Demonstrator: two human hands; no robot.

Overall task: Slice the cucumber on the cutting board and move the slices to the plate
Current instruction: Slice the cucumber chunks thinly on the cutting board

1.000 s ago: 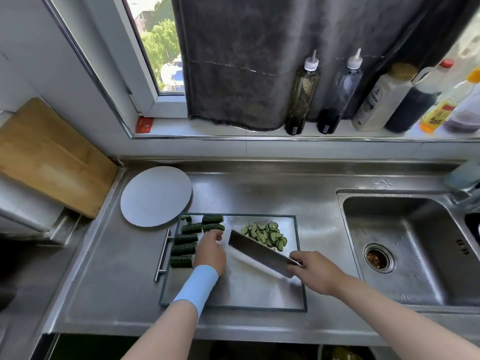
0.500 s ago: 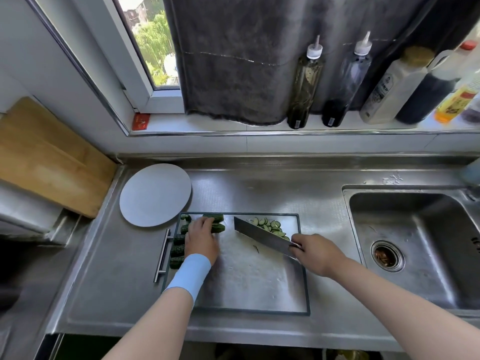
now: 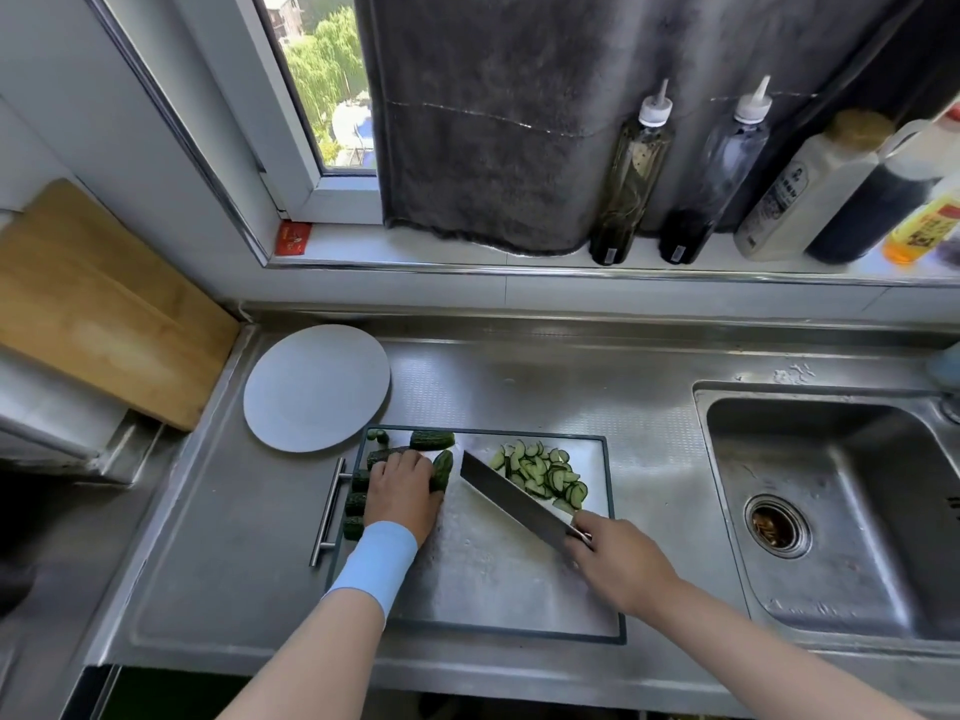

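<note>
A steel cutting board [image 3: 498, 574] with a dark rim lies on the counter. My left hand [image 3: 402, 493], with a light blue wristband, grips a dark green cucumber piece [image 3: 441, 470] near the board's far left. Several more cucumber pieces [image 3: 431, 440] lie around and under that hand. My right hand [image 3: 618, 561] holds a cleaver [image 3: 511, 498] by its handle, the blade slanting up-left toward the held piece. A heap of cucumber slices [image 3: 540, 475] lies beyond the blade at the board's far right. The round grey plate [image 3: 317, 387] sits bare, up-left of the board.
A sink [image 3: 831, 511] with a drain is to the right. Several bottles [image 3: 631, 174] stand on the windowsill under a dark curtain. A wooden board [image 3: 98, 309] leans at the left. The cutting board's bar handle [image 3: 327, 506] sticks out on its left side.
My left hand reached among the cucumber pieces at the left and has drawn one rightward toward the blade. The cleaver stayed slanted between that hand and the slices.
</note>
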